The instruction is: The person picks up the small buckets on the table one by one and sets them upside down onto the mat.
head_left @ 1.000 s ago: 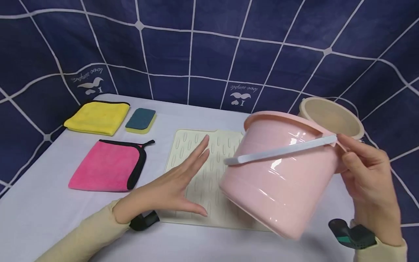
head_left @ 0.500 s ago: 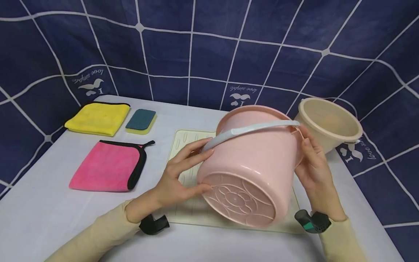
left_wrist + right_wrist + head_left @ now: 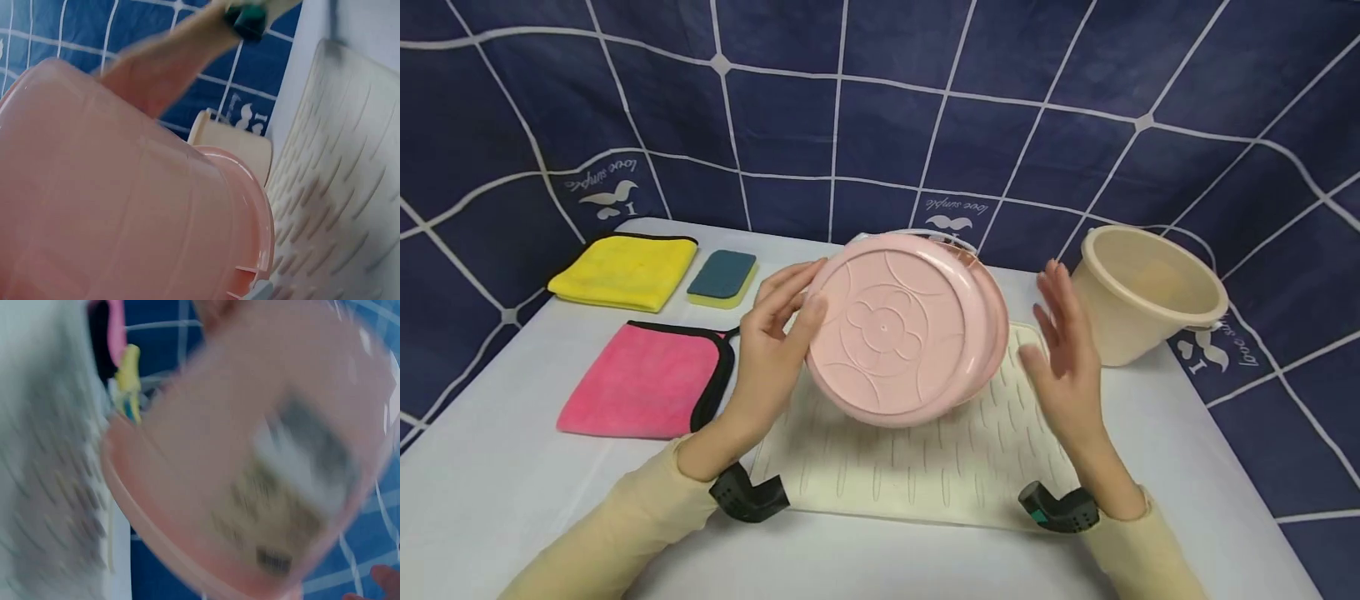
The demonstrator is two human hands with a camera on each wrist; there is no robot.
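Note:
A pink bucket [image 3: 887, 333] is held up above a cream ridged mat [image 3: 880, 483], tipped so that its round moulded base faces me in the head view. My left hand [image 3: 767, 354] grips it at the left, thumb by the base's edge and fingers along the side. To its right, my right hand [image 3: 1067, 358] stands apart from it with fingers extended. In the left wrist view the bucket's wall [image 3: 125, 206] fills much of the picture and its mouth points away. A blurred label [image 3: 294, 481] shows on the wall in the right wrist view.
A beige bucket [image 3: 1150, 292] stands at the back right, near the right hand. At the left lie a folded yellow cloth [image 3: 625, 271], a green and yellow sponge [image 3: 722, 275] and a folded pink cloth [image 3: 643, 379]. A dark blue tiled-pattern sheet [image 3: 880, 117] hangs behind the table.
The pink bucket has moved left and turned until its base faces the head camera. My left hand has taken hold of it; my right hand has let go of its rim.

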